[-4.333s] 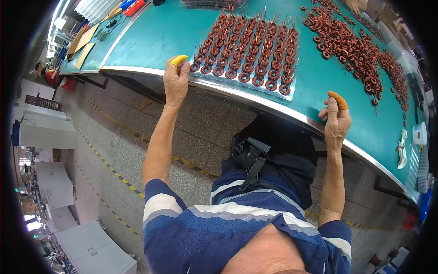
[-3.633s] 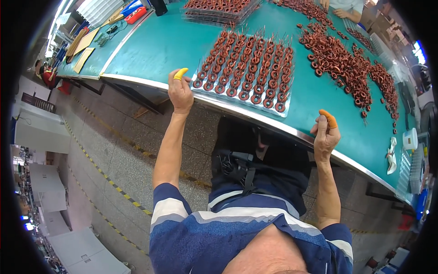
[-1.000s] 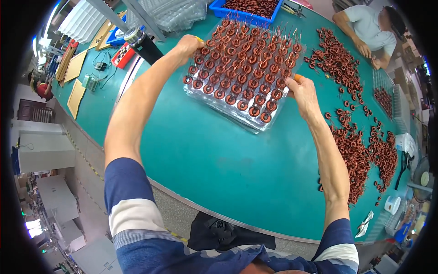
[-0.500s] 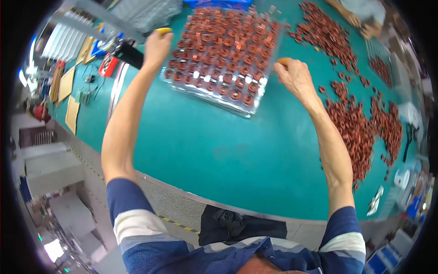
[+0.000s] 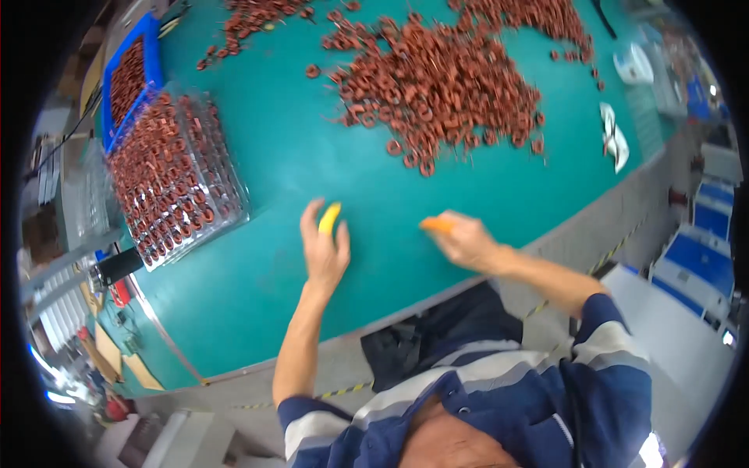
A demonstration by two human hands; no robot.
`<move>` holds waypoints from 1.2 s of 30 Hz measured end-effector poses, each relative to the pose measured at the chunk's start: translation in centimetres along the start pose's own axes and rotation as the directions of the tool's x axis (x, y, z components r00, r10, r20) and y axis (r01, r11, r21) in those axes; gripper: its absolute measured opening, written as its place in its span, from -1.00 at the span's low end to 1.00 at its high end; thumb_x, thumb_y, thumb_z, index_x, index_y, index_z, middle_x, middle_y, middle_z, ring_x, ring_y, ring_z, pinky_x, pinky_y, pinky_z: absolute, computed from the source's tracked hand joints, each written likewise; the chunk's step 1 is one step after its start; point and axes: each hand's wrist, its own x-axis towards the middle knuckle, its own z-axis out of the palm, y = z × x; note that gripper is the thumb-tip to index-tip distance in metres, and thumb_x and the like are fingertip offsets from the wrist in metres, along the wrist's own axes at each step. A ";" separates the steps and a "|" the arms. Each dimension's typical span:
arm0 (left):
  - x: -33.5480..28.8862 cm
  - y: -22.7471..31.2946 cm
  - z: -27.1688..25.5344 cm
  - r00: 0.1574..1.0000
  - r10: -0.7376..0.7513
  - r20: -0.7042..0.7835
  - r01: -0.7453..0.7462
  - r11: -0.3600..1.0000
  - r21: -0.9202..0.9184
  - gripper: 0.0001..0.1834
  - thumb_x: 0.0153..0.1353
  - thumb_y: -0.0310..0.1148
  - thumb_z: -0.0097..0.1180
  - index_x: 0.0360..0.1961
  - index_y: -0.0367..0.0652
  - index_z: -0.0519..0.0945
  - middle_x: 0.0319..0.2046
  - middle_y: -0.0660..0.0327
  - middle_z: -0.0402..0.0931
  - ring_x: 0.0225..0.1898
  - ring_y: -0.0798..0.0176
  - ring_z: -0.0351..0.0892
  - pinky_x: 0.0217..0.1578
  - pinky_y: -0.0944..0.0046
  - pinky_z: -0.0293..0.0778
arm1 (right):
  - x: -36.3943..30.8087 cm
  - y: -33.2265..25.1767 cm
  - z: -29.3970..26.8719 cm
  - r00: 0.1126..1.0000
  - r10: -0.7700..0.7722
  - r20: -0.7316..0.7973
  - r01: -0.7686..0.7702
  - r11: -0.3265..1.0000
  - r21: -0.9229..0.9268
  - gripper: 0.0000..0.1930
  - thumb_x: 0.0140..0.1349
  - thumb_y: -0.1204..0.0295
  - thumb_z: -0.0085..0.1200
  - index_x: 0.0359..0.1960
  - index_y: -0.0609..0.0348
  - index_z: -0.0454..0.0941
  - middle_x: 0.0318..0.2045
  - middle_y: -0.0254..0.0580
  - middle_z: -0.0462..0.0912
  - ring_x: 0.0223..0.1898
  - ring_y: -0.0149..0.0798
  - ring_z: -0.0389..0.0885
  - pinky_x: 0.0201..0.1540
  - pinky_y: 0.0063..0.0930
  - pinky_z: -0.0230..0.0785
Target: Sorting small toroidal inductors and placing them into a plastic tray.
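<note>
My left hand (image 5: 324, 248) hovers over the green table with its fingers apart and nothing in them; one finger wears a yellow finger cot (image 5: 330, 218). To its right, my right hand (image 5: 466, 240) has its fingers curled together, an orange finger cot (image 5: 437, 225) at the tip. Whether anything sits between those fingers is hidden. Beyond both hands lies a large heap of reddish-brown ring-shaped wire coils (image 5: 445, 86). Left of my left hand, clear plastic trays (image 5: 222, 168) appear stacked, the top one filled with rows of the same coils.
A blue bin (image 5: 154, 54) of coils stands behind the trays. More coils lie in a pile (image 5: 253, 19) at the far edge of view. A white crumpled item (image 5: 614, 139) rests at the right. A metal arm with a black end (image 5: 117, 267) reaches in from the left.
My view has turned to the right, so the trays now appear farther left and the heap is ahead. Both hands have come away from beside the trays and closer together.
</note>
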 end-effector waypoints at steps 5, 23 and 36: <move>1.4 -0.1 3.9 0.995 -0.101 0.025 0.098 0.991 0.087 -0.59 0.12 -0.50 0.11 0.01 -0.42 0.42 0.11 -0.16 0.26 0.16 -0.16 0.25 0.20 0.02 0.19 | -6.4 4.6 -5.1 0.915 0.223 -0.336 -0.256 0.965 -0.055 -0.71 0.12 0.68 -0.01 -0.09 0.26 0.51 -0.25 -0.03 0.52 -0.24 -0.01 0.56 -0.21 -0.33 0.44; 1.0 0.3 4.7 0.990 -0.138 0.041 0.139 0.990 -0.028 -0.67 0.22 -0.57 -0.04 0.00 -0.51 0.37 0.12 -0.06 0.24 0.15 -0.04 0.28 0.19 0.14 0.19 | -7.7 6.8 -3.4 0.850 0.098 -0.518 -0.263 0.930 -0.255 -0.71 0.08 0.58 0.02 -0.11 0.26 0.45 -0.27 -0.02 0.43 -0.25 0.01 0.40 -0.14 -0.22 0.32; 1.0 0.6 5.6 0.984 -0.179 0.016 0.170 0.957 0.236 -0.69 0.31 -0.52 -0.11 0.04 -0.46 0.35 0.13 -0.05 0.23 0.16 -0.02 0.26 0.20 0.13 0.16 | -15.9 22.6 -32.9 0.501 0.135 -0.855 -0.669 0.688 -0.283 -0.71 0.20 0.38 -0.01 -0.08 0.27 0.49 -0.14 0.00 0.52 -0.09 -0.08 0.54 -0.04 -0.25 0.37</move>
